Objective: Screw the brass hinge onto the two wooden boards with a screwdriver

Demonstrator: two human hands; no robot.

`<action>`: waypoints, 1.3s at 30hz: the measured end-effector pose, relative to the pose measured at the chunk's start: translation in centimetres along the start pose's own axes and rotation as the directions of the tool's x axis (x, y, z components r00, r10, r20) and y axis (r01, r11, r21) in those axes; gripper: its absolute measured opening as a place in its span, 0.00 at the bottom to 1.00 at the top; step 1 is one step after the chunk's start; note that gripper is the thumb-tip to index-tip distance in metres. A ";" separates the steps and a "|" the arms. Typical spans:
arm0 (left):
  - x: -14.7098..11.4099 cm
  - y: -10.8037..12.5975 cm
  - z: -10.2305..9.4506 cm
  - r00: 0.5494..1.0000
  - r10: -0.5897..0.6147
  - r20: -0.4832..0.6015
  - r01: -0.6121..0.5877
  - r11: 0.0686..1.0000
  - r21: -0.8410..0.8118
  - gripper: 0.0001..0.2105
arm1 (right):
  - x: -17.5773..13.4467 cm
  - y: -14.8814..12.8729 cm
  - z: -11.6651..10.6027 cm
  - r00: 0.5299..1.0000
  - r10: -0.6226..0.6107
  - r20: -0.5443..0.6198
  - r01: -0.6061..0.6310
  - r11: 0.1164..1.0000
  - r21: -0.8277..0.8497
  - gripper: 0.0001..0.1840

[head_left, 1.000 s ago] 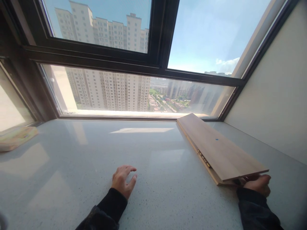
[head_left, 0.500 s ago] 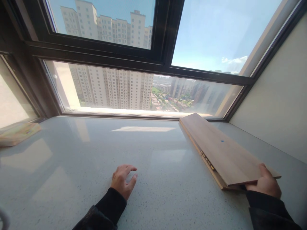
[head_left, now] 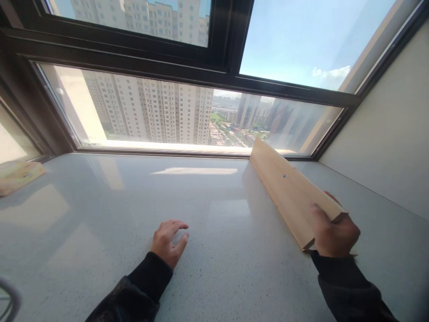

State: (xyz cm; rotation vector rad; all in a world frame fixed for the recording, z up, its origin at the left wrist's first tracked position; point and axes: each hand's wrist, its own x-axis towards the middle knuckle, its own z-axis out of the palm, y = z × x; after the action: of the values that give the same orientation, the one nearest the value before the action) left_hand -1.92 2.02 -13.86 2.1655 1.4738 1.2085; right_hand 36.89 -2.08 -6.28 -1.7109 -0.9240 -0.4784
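My right hand grips the near end of a long pale wooden board, thumb on its face and fingers around its right side. The board stands tilted, its left long edge low near the countertop and its far end close to the window. A small blue mark shows on its face. Beneath my hand a thin corner of wood peeks out; how it joins the board is hidden. My left hand is open on or just over the speckled countertop, fingers curved, thumb apart, holding nothing.
A dark-framed window runs along the back, with a white wall at the right. A pale patterned block lies at the far left. Part of a grey curved rim enters at the lower left.
My right hand has moved left and up, tipping the board from nearly flat to a steep tilt. Dark pieces seen under its left edge are now hidden. The left hand stays almost in place.
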 end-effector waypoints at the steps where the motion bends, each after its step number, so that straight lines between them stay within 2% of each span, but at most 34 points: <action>1: 0.0 0.0 0.0 1.000 0.002 0.000 -0.002 1.000 0.002 0.09 | -0.7 -0.6 0.2 0.998 -0.061 0.019 0.062 0.998 -0.013 0.26; 4: 0.0 0.0 0.0 1.000 0.011 0.000 -0.011 1.000 0.008 0.09 | -2.9 -1.7 0.8 0.956 -0.272 0.113 0.274 0.962 -0.001 0.24; 5: 0.0 -0.1 0.0 1.000 0.013 0.001 -0.013 1.000 0.008 0.09 | -3.6 -1.8 1.0 0.917 -0.359 0.174 0.360 0.933 0.030 0.22; 7: 0.0 -0.1 0.1 1.000 0.012 0.002 -0.012 1.000 0.007 0.09 | -4.9 -2.0 1.5 0.809 -0.514 0.286 0.506 0.856 0.107 0.22; 9: 0.0 -0.2 0.1 1.000 0.008 0.004 -0.008 1.000 0.008 0.10 | -5.8 -2.0 1.8 0.710 -0.610 0.352 0.597 0.786 0.158 0.25; 12: 0.0 -0.2 0.1 1.000 0.006 0.015 -0.006 1.000 0.006 0.10 | -6.7 -1.9 2.0 0.620 -0.676 0.397 0.672 0.719 0.175 0.26; 17: 0.0 0.2 -0.1 0.997 -0.026 0.071 0.028 0.999 -0.023 0.11 | -8.0 -2.1 2.1 0.490 -0.746 0.451 0.755 0.622 0.209 0.23; 22: -0.3 1.7 0.1 0.986 -0.059 0.157 0.074 0.993 -0.090 0.14 | -10.8 -4.3 0.6 0.418 -0.773 0.477 0.787 0.570 0.235 0.24; 25: -0.4 3.1 0.3 0.953 -0.125 0.276 0.196 0.949 -0.246 0.18 | -13.3 -6.7 -1.2 0.360 -0.801 0.478 0.802 0.527 0.279 0.25; 27: -0.4 4.0 0.5 0.918 -0.166 0.361 0.309 0.869 -0.386 0.23 | -15.1 -8.3 -2.5 0.354 -0.818 0.454 0.798 0.517 0.310 0.24; 29: -0.2 4.6 0.7 0.889 -0.210 0.408 0.412 0.755 -0.510 0.28 | -16.8 -9.7 -3.4 0.378 -0.836 0.399 0.792 0.515 0.327 0.20; 32: -0.1 4.8 0.7 0.883 -0.275 0.382 0.462 0.656 -0.597 0.35 | -19.0 -11.2 -4.1 0.305 -0.897 0.321 0.826 0.417 0.379 0.16; 34: -0.3 5.0 0.5 0.875 -0.333 0.351 0.484 0.604 -0.634 0.37 | -20.2 -11.9 -4.2 0.299 -0.907 0.297 0.816 0.404 0.413 0.16; 36: -0.8 5.6 0.1 0.857 -0.369 0.358 0.512 0.548 -0.661 0.37 | -21.0 -12.5 -4.4 0.361 -0.896 0.259 0.787 0.442 0.431 0.14; 37: -1.1 6.0 -0.3 0.859 -0.369 0.353 0.509 0.551 -0.661 0.35 | -21.0 -12.7 -4.8 0.403 -0.883 0.239 0.766 0.469 0.440 0.11; 38: -1.4 6.5 -0.8 0.877 -0.351 0.328 0.479 0.588 -0.652 0.33 | -20.8 -12.8 -5.3 0.477 -0.861 0.178 0.733 0.501 0.460 0.10; 39: -1.6 7.0 -1.5 0.902 -0.329 0.279 0.431 0.654 -0.622 0.29 | -20.1 -12.8 -6.0 0.456 -0.867 0.203 0.707 0.491 0.509 0.09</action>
State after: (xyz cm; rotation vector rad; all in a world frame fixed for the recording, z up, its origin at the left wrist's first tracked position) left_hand 1.25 -2.91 -9.46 1.3321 1.1017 1.1551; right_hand 15.33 -13.09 -10.51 -0.9252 -2.0759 -0.4870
